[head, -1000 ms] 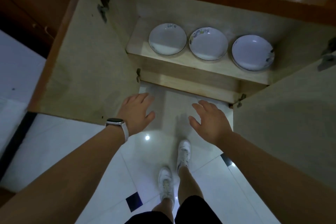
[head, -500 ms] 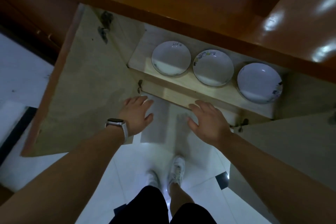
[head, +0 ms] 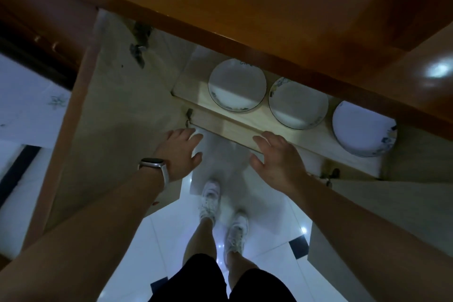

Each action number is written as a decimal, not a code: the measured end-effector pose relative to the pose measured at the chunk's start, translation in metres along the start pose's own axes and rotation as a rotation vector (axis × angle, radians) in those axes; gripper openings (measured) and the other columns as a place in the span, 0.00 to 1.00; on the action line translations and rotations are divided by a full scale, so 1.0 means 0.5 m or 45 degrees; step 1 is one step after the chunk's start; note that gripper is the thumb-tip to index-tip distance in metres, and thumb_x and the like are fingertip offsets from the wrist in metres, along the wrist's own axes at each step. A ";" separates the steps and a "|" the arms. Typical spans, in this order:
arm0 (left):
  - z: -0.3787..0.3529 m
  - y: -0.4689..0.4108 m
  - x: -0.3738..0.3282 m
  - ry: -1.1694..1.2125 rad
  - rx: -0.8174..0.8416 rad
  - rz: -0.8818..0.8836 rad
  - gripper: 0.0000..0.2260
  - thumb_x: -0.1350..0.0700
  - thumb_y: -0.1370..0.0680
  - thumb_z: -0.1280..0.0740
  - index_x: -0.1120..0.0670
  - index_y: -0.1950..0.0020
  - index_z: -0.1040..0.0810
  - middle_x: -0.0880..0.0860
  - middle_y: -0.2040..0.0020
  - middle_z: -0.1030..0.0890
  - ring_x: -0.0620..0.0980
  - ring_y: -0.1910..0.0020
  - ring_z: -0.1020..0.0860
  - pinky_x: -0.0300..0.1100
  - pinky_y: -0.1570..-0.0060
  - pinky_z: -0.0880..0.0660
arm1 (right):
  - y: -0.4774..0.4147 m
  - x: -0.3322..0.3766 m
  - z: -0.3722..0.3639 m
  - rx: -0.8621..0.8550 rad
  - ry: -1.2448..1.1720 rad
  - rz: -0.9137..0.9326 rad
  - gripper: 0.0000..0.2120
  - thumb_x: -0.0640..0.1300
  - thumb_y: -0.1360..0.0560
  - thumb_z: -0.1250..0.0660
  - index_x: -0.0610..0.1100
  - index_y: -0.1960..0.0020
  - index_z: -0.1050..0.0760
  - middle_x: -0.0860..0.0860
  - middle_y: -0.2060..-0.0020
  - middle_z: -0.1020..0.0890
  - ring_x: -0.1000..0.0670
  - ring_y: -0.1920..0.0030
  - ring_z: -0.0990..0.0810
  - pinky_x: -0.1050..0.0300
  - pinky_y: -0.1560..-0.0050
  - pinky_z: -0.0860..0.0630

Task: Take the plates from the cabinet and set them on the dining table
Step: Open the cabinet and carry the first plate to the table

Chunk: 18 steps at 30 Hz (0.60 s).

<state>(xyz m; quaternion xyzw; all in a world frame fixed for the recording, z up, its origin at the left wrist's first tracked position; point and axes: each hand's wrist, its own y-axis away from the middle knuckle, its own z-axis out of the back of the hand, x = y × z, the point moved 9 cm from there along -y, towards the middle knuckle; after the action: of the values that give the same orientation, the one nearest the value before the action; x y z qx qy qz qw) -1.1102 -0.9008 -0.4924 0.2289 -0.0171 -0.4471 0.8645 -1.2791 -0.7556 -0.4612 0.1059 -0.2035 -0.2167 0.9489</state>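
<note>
The cabinet [head: 245,7] fills the view from 10 to 2 o'clock, its glossy brown top overhanging the opening. Its two doors stand swung out. The left door [head: 110,117] spreads its pale inner face from 9 to 7 o'clock, and the right door [head: 392,216] lies at 4 o'clock. The white tiled floor [head: 171,240] shows between them at 6 o'clock, with small dark inset squares.

A pale wooden shelf [head: 245,120] runs inside the cabinet from 12 towards 3 o'clock. Three white plates sit on it in a row, each lying flat. The left plate [head: 236,86] is at 12 o'clock and the middle plate [head: 297,104] at 2 o'clock, their rims just beside each other. The right plate [head: 362,130] is at 3 o'clock, a little apart from the middle one.

Both hands are out in front of the shelf, fingers spread wide and holding nothing. The left hand [head: 180,152] hangs at 8 o'clock by the left door's inner edge. The right hand [head: 277,159] is at 4 o'clock, its fingertips over the shelf's front edge; whether they touch it I cannot tell. Neither hand is on a plate.

A watch [head: 153,164] with a pale strap sits on the left wrist. White shoes [head: 210,198] stand on the floor at 6 o'clock.
</note>
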 end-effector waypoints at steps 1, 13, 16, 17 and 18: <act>0.000 -0.015 0.005 -0.010 0.005 -0.013 0.27 0.43 0.28 0.45 0.55 0.36 0.23 0.61 0.37 0.22 0.63 0.41 0.23 0.59 0.42 0.29 | -0.015 0.000 -0.005 0.009 0.009 -0.003 0.24 0.55 0.27 0.39 0.42 0.37 0.23 0.42 0.39 0.21 0.39 0.44 0.22 0.46 0.48 0.23; 0.021 -0.233 0.076 0.025 -0.160 -0.094 0.28 0.43 0.27 0.46 0.55 0.33 0.25 0.59 0.35 0.24 0.62 0.38 0.26 0.57 0.41 0.31 | -0.196 -0.046 -0.061 -0.003 -0.166 -0.325 0.27 0.58 0.24 0.43 0.42 0.34 0.27 0.42 0.40 0.22 0.41 0.42 0.23 0.44 0.44 0.23; 0.015 -0.280 0.093 0.165 -0.195 -0.010 0.29 0.41 0.27 0.47 0.56 0.34 0.26 0.59 0.36 0.24 0.62 0.38 0.27 0.55 0.44 0.30 | -0.230 -0.081 -0.079 -0.020 -0.430 -0.558 0.23 0.54 0.21 0.39 0.42 0.31 0.31 0.43 0.39 0.22 0.44 0.41 0.23 0.48 0.43 0.24; 0.014 -0.295 0.102 0.229 -0.204 0.037 0.29 0.40 0.27 0.47 0.56 0.35 0.26 0.59 0.38 0.24 0.61 0.39 0.27 0.53 0.46 0.30 | -0.238 -0.093 -0.084 -0.026 -0.519 -0.665 0.23 0.53 0.21 0.38 0.42 0.31 0.32 0.44 0.42 0.21 0.45 0.42 0.22 0.50 0.43 0.25; 0.012 -0.310 0.112 0.295 -0.205 0.084 0.27 0.41 0.26 0.45 0.57 0.36 0.26 0.59 0.39 0.23 0.61 0.40 0.27 0.52 0.47 0.29 | -0.245 -0.104 -0.091 -0.040 -0.612 -0.757 0.23 0.51 0.21 0.37 0.41 0.30 0.32 0.45 0.45 0.20 0.47 0.44 0.22 0.52 0.43 0.26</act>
<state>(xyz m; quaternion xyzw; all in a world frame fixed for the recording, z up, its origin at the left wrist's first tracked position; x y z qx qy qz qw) -1.1968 -1.0235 -0.5603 0.2082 0.1110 -0.3889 0.8906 -1.3475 -0.8352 -0.5552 0.0918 -0.3774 -0.5043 0.7713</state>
